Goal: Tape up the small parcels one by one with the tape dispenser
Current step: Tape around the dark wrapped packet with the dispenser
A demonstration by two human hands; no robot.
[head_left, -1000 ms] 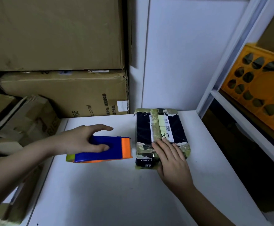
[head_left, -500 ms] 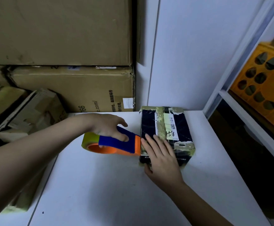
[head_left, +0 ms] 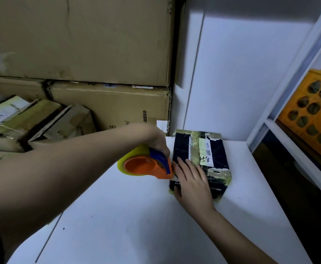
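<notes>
A small dark parcel (head_left: 201,161), already crossed by strips of yellowish tape and bearing a white label with handwritten digits, lies on the white table (head_left: 136,225) near its far edge, close to the white wall. The right hand (head_left: 193,184) rests flat on the parcel's near left part, fingers straight and spread toward the far side, thumb down along the left edge, so its grip is apart and merely pressing. The left hand (head_left: 160,142) comes in from the left above the table, its fingers curled over the blue handle of the tape dispenser (head_left: 148,165); its grip is clamped on that tool. The dispenser, orange-bodied with a roll of yellow tape around its hub, is tilted with its front edge touching the parcel's left side just beside the right fingertips. Behind the left arm, large cardboard cartons (head_left: 91,54) are stacked against the wall, with smaller boxes (head_left: 41,121) heaped at the left. An orange plastic crate (head_left: 312,115) sits in the shelving at right.
</notes>
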